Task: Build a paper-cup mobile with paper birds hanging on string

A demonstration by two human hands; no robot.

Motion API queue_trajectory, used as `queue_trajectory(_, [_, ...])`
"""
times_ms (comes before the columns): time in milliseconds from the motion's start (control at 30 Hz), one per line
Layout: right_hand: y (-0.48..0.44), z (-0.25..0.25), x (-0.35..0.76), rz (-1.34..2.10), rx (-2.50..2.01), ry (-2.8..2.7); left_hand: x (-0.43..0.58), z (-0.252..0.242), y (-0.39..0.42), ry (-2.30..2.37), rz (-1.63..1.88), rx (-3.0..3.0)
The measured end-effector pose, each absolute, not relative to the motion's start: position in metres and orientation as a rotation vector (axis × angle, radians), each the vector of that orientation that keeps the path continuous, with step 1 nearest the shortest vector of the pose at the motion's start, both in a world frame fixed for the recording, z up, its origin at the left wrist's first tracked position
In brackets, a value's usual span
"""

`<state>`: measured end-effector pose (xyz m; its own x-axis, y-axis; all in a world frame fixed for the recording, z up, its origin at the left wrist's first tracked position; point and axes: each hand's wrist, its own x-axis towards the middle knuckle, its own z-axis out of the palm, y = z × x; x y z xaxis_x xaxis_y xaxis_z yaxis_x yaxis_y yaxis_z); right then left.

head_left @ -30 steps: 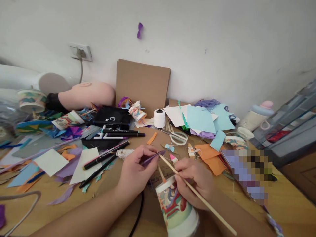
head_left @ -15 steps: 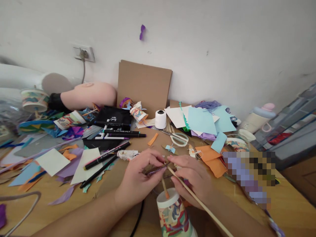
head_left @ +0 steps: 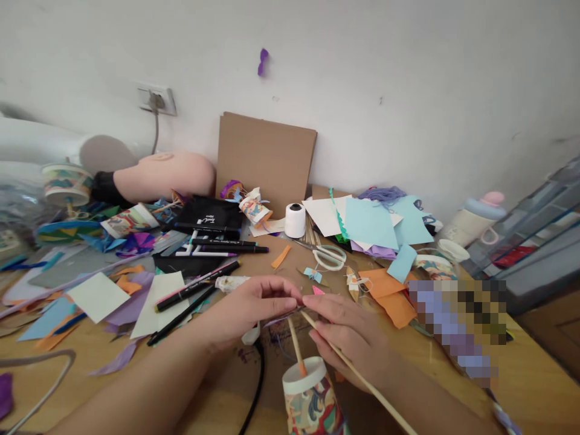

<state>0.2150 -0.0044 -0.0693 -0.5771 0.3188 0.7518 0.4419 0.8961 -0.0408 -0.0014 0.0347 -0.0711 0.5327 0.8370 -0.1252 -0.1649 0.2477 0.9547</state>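
My left hand [head_left: 267,305] is closed in a pinch above the middle of the table; what its fingertips hold is too small to make out. Touching it at the fingertips, my right hand [head_left: 347,323] is closed on a long wooden stick [head_left: 357,370] that slants down to the lower right. Below both hands is an upturned patterned paper cup [head_left: 312,402], with a second, shorter stick [head_left: 296,344] rising from its white base through an orange wrap. A bit of purple material shows under the left fingers.
Scissors [head_left: 330,258], a white thread spool [head_left: 295,220] and markers [head_left: 197,285] lie beyond the hands. Orange paper [head_left: 389,293] and blue sheets [head_left: 371,223] are at right. Paper scraps and a mannequin head [head_left: 165,176] are at left.
My hands have shifted slightly, their fingertips now meeting. The cup has moved a little left and down. A pink scrap and dark marks on the cardboard have come into view.
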Motion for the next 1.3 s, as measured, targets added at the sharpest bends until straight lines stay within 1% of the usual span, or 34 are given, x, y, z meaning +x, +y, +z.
queue_trajectory(100, [-0.005, -0.071, 0.214, -0.186, -0.532, -2.242, -0.006, -0.070, 0.038, 0.718, 0.691, 1.156])
queue_trajectory(233, [-0.006, -0.072, 0.212, -0.180, -0.533, -2.256, -0.005, -0.070, 0.038, 0.694, 0.683, 1.212])
queue_trajectory(400, [-0.004, -0.073, 0.211, -0.176, -0.556, -2.254, 0.003, -0.067, 0.034, 0.784, 0.716, 1.226])
queue_trajectory(600, [0.001, -0.079, 0.211, -0.137, -0.602, -2.217, 0.007, -0.068, 0.031, 0.866, 0.881, 1.321])
queue_trajectory(700, [0.003, -0.080, 0.210, -0.181, -0.625, -2.172, 0.010, -0.072, 0.031, 0.895, 0.983, 1.327])
queue_trajectory(867, [0.006, -0.080, 0.207, -0.222, -0.637, -2.125, 0.016, -0.082, 0.030, 0.870, 1.050, 1.148])
queue_trajectory(1033, [0.007, -0.076, 0.205, -0.214, -0.636, -2.109, 0.019, -0.083, 0.028, 0.804, 0.993, 0.843])
queue_trajectory(1300, [0.005, -0.070, 0.206, -0.173, -0.585, -2.038, 0.018, -0.073, 0.027, 0.723, 0.969, 0.776])
